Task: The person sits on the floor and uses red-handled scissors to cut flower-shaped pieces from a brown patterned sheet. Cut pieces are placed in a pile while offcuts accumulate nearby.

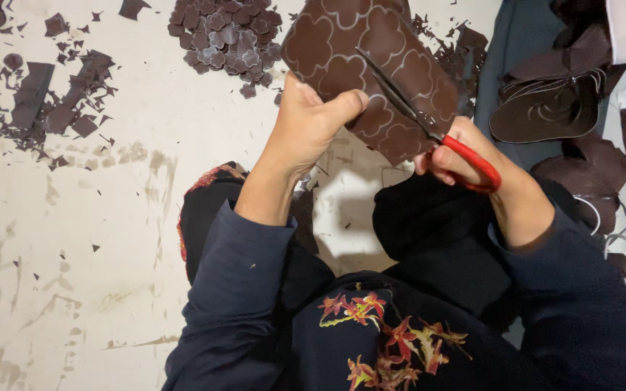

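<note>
My left hand (311,124) grips the lower left edge of a dark brown sheet (349,51) marked with pale flower outlines, holding it up over the floor. My right hand (465,163) holds red-handled scissors (429,127); their dark blades lie across the sheet's right side, slightly apart. Both arms wear dark blue sleeves. My knees in black cloth sit below the hands.
A pile of cut brown flower shapes (227,35) lies on the pale floor (74,239) at top centre. Brown offcuts and scraps (52,101) are scattered top left. Larger brown pieces with cut-out holes (552,108) lie at right on a grey cloth.
</note>
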{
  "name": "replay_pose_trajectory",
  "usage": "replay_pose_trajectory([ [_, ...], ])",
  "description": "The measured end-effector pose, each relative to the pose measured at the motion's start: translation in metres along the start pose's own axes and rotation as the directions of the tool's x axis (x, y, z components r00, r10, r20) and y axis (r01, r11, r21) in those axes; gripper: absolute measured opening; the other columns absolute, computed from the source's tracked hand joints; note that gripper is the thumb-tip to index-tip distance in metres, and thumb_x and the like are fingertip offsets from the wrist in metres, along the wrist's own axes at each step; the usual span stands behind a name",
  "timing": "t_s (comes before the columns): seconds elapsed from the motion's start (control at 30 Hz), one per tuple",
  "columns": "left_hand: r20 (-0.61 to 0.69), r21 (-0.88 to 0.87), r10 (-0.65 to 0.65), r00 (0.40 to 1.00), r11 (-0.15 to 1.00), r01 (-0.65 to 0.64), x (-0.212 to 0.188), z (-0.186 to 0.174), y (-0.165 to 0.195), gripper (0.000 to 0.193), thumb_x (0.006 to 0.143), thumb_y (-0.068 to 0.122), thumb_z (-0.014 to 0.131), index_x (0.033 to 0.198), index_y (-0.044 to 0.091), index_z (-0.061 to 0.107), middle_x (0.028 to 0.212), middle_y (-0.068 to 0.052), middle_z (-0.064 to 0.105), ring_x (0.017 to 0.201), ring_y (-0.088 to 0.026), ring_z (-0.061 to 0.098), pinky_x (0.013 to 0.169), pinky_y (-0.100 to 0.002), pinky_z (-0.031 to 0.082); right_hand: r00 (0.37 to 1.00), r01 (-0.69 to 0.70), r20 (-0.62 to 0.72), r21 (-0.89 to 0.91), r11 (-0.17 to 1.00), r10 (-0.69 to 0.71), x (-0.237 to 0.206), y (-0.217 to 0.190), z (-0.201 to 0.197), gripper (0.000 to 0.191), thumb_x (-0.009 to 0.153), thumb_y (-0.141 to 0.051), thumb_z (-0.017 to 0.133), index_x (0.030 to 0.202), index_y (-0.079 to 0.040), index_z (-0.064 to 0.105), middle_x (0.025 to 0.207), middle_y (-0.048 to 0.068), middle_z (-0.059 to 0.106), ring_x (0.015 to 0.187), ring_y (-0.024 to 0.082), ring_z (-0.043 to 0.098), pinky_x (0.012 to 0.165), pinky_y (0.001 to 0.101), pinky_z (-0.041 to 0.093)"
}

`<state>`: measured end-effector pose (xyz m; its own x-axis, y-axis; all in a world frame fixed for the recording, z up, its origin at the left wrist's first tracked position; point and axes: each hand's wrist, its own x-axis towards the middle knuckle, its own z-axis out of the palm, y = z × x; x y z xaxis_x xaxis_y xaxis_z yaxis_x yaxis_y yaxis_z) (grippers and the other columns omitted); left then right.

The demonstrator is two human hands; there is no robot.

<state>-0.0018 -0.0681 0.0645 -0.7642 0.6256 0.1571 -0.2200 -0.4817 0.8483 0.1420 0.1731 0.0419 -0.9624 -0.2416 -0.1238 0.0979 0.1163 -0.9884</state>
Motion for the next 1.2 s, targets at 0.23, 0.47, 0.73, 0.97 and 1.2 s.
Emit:
replay_pose_trajectory([
  [0.23,0.037,0.044,-0.004,0.999,0.999,0.003,0.001,0.001,-0.002,0.028,0.091,-0.011,0.065,0.118,-0.006,0.061,0.103,-0.008,0.070,0.090,-0.015,0.069,0.083,-0.031,0.059,1.000,-0.008,0.003,0.077,0.997,0.008,0.002,-0.001,0.006,0.073,0.090,-0.072,0.062,0.095,0.000,0.063,0.066,0.002,0.056,0.048,0.007,0.048,0.044,0.0221,0.038],
  [0.47,0.025,-0.004,-0.042,0.999,0.999,0.042,-0.001,0.002,-0.001,0.037,0.087,-0.011,0.066,0.122,-0.005,0.056,0.105,-0.009,0.070,0.092,-0.018,0.070,0.083,-0.033,0.060,0.999,-0.025,-0.038,0.080,0.996,0.029,-0.001,-0.006,0.007,0.068,0.085,-0.070,0.066,0.095,-0.003,0.059,0.065,0.003,0.058,0.044,0.005,0.048,0.038,0.0211,0.038],
  [0.73,0.044,0.010,-0.020,0.999,1.000,0.020,-0.001,-0.002,-0.004,0.041,0.087,-0.012,0.064,0.126,-0.004,0.057,0.110,-0.008,0.069,0.098,-0.017,0.068,0.088,-0.033,0.058,1.000,-0.007,-0.020,0.044,0.999,0.007,-0.001,0.002,0.005,0.070,0.088,-0.069,0.066,0.101,0.000,0.058,0.072,0.005,0.061,0.047,0.006,0.049,0.040,0.0215,0.039],
  [0.97,0.085,0.022,-0.021,0.996,1.000,0.019,0.000,0.001,-0.013,0.040,0.088,-0.012,0.064,0.126,-0.003,0.058,0.110,-0.006,0.067,0.098,-0.013,0.066,0.089,-0.030,0.057,1.000,-0.015,-0.021,0.141,0.990,0.018,0.000,0.009,0.010,0.073,0.090,-0.067,0.066,0.122,-0.003,0.051,0.065,0.003,0.051,0.049,0.006,0.046,0.044,0.0213,0.038],
  [1.2,0.041,-0.033,-0.031,0.999,0.999,0.032,0.001,0.001,-0.010,0.042,0.082,-0.009,0.068,0.122,-0.001,0.059,0.107,-0.005,0.070,0.096,-0.014,0.068,0.088,-0.032,0.058,0.996,-0.069,-0.047,0.092,0.993,0.074,-0.003,0.011,0.006,0.065,0.090,-0.061,0.070,0.099,0.001,0.056,0.068,0.007,0.056,0.047,0.008,0.049,0.040,0.0230,0.038],
])
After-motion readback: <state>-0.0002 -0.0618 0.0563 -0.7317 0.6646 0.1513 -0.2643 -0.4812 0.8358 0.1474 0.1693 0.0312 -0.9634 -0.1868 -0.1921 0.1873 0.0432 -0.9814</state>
